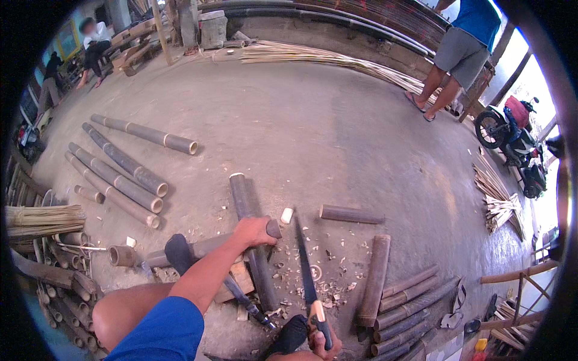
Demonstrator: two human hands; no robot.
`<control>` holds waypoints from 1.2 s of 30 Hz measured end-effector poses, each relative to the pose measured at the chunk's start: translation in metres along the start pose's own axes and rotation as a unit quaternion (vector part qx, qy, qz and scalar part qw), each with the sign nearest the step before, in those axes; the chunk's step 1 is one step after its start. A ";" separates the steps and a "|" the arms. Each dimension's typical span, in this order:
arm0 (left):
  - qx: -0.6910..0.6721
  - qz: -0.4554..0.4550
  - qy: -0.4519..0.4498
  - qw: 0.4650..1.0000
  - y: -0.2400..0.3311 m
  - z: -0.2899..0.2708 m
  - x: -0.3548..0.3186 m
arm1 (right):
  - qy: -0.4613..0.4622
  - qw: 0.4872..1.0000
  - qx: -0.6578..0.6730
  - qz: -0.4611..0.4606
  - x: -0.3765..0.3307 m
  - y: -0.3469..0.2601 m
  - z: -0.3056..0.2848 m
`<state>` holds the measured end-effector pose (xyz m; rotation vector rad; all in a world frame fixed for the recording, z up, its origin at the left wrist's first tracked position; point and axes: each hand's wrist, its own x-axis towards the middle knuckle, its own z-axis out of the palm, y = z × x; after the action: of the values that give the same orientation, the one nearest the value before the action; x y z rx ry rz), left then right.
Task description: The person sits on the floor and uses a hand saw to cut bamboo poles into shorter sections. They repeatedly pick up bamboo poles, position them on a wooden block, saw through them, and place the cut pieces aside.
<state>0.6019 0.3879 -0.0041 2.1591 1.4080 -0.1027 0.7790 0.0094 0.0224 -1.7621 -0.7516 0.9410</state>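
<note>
My left hand (pixel 253 231) is closed over a bamboo pole (pixel 208 245) near its right end. That pole lies crosswise over a thicker dark bamboo length (pixel 244 195) on the floor. In my right hand (pixel 325 344), low in the picture, is the handle of a handsaw (pixel 306 265). Its long dark blade points away from me, right of the pole's end and apart from it. A short pale cut piece of bamboo (pixel 287 215) sits by the blade's tip. Under my left forearm are a wooden block (pixel 236 281) and a long dark tool with a black handle (pixel 256 311).
Chips litter the floor around the saw. Bamboo lengths lie at left (pixel 123 174), with stacked ones (pixel 415 304) at right. Bundled strips (pixel 45 219) stand at the left edge. Farther off are a standing person (pixel 463 54), a seated person (pixel 96 39) and a motorcycle (pixel 512 135).
</note>
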 end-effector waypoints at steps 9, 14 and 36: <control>0.099 0.099 0.248 0.959 -0.030 0.043 -0.027 | 0.070 0.932 -0.304 -0.183 0.023 0.050 -0.013; 0.088 0.013 0.121 0.989 -0.033 0.033 -0.021 | -0.043 0.902 -0.395 -0.170 0.029 0.064 -0.009; -0.219 0.068 0.162 0.960 -0.049 -0.260 -0.092 | -0.143 0.888 -0.409 -0.154 0.076 0.046 0.144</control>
<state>0.4581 0.4532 0.2280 1.9419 1.2934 0.5855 0.6981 0.1221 -0.0745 -2.1182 -1.7612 0.7064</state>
